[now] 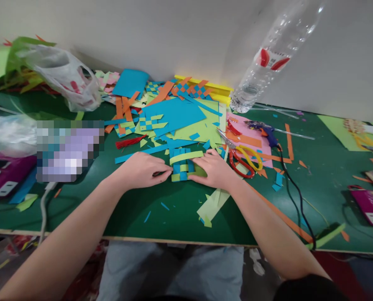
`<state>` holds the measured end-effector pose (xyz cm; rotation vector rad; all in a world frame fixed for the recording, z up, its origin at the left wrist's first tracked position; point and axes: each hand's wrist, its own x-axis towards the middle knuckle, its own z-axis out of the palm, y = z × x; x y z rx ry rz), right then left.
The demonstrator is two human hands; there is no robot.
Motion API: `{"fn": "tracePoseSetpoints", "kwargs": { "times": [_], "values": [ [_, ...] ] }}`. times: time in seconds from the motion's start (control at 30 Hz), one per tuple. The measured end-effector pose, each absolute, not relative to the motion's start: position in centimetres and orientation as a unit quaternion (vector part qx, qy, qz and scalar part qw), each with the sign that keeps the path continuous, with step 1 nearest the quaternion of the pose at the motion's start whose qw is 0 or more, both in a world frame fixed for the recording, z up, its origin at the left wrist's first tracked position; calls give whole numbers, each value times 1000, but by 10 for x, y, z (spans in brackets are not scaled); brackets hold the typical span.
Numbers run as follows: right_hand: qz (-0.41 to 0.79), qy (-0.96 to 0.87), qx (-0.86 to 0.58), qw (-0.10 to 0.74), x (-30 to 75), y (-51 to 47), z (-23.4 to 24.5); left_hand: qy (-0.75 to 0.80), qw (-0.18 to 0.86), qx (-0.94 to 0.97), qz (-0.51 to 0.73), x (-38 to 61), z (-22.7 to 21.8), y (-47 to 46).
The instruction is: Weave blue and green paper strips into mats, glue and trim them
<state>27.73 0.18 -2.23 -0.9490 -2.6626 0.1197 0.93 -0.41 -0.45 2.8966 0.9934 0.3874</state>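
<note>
A small weave of blue and light-green paper strips (183, 176) lies in front of me on the table. A light-green paper strip (186, 156) bows up across its upper part. My left hand (144, 170) is closed in a pinch, its fingertips at the left edge of the weave. From the other side, my right hand (216, 170) grips the weave's right part, with thumb low and fingers higher up near the strip's end. The right fingers partly hide the weave's right edge.
Behind the weave are blue and green paper sheets (170, 115). Scissors (241, 154) and a glue gun (268, 134) with a black cord lie to the right. A clear plastic bottle (258, 75) stands behind. On the left are a plastic bag (64, 75) and a blurred-out phone-like object (70, 154).
</note>
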Motion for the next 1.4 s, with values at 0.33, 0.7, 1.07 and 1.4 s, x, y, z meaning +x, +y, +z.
{"fn": "tracePoseSetpoints", "kwargs": {
  "times": [0.33, 0.7, 1.07, 1.4],
  "values": [
    [-62, -902, -323, 280, 281, -2, -19, 329, 50, 936, 111, 10, -5, -5],
    [-26, -935, -270, 227, 268, -12, -19, 328, 40, 935, 129, 10, -6, -5],
    [-20, -914, -305, 268, 274, -11, -14, 343, -10, 926, 157, 9, -2, -6],
    [-96, -915, -277, 276, 286, -5, -10, 474, -14, 880, 16, 15, -2, -13]
  ]
}}
